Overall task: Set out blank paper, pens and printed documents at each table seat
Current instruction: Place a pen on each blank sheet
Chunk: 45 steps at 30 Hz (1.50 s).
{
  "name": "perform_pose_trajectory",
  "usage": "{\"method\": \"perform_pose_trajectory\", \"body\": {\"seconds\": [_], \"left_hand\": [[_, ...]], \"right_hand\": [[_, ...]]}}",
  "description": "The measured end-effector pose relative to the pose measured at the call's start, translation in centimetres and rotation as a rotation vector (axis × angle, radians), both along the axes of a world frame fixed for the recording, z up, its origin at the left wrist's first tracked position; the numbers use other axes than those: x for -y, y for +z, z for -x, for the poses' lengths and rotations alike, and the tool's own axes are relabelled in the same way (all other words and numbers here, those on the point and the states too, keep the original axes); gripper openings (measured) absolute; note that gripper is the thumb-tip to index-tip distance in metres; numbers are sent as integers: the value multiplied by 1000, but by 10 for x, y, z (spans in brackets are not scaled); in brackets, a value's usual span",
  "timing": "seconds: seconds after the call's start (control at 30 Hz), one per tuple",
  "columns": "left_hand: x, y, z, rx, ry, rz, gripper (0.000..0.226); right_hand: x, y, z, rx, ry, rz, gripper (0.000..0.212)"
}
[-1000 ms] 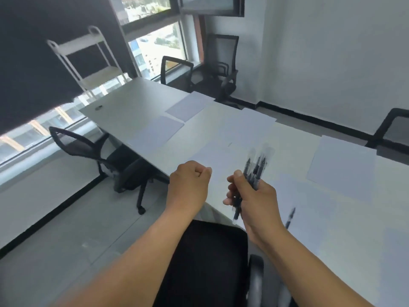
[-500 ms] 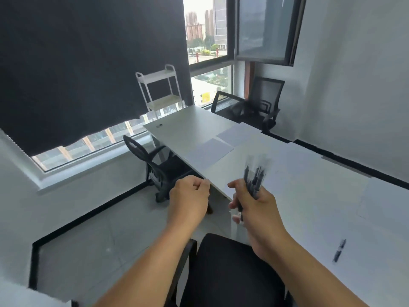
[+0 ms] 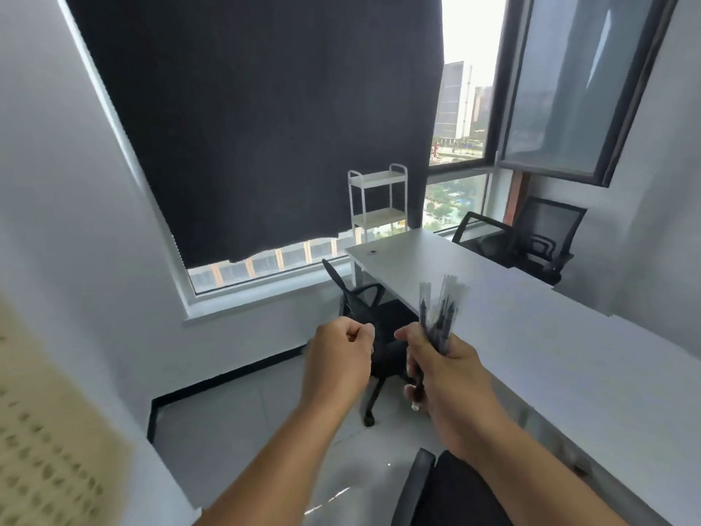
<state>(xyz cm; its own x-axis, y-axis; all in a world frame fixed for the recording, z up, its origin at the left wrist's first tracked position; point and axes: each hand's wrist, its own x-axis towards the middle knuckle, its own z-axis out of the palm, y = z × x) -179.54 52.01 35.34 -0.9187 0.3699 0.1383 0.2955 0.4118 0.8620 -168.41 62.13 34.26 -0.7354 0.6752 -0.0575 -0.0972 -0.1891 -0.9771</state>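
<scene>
My right hand [image 3: 449, 368] grips a bundle of black pens with clear caps [image 3: 440, 317], held upright over the near edge of the long white table [image 3: 538, 336]. My left hand [image 3: 335, 364] is closed in a fist just left of it, and nothing shows in it. Blur and glare keep me from picking out any paper sheets on the tabletop.
A black office chair [image 3: 364, 309] stands at the table's left side, another [image 3: 531, 241] at the far right by the window. A third chair's back [image 3: 447, 491] is right below my arms. A white shelf cart [image 3: 377, 199] stands by the dark blind. Grey floor lies to the left.
The view has swung up and to the left, toward the window and blind. The paper sheets and the single pen on the table have left the view. Both hands keep their pose.
</scene>
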Motion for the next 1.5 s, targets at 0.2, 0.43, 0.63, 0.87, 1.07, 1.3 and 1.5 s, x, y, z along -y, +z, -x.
{"method": "perform_pose_trajectory", "body": {"seconds": [0.2,0.43,0.63,0.87,1.07,1.3,1.5], "left_hand": [[75,22,43,-44,139,-21,36],[116,20,90,-36,213,7,33],[100,15,151,-41,234,62,30],[46,19,217,-3,206,73,30],[-6,23,254,37,86,90,31],[-51,10,315,32,-74,92,37],[-78,5,378,73,-209,37,35]], "right_hand": [[62,24,57,-34,151,-52,28],[93,23,126,-46,252,-21,29],[75,7,196,-80,264,47,29],[19,3,254,-76,201,85,26],[-19,4,279,-83,105,127,25],[-41,-2,325,-43,-39,63,34],[-33,0,373,14,-158,27,40]]}}
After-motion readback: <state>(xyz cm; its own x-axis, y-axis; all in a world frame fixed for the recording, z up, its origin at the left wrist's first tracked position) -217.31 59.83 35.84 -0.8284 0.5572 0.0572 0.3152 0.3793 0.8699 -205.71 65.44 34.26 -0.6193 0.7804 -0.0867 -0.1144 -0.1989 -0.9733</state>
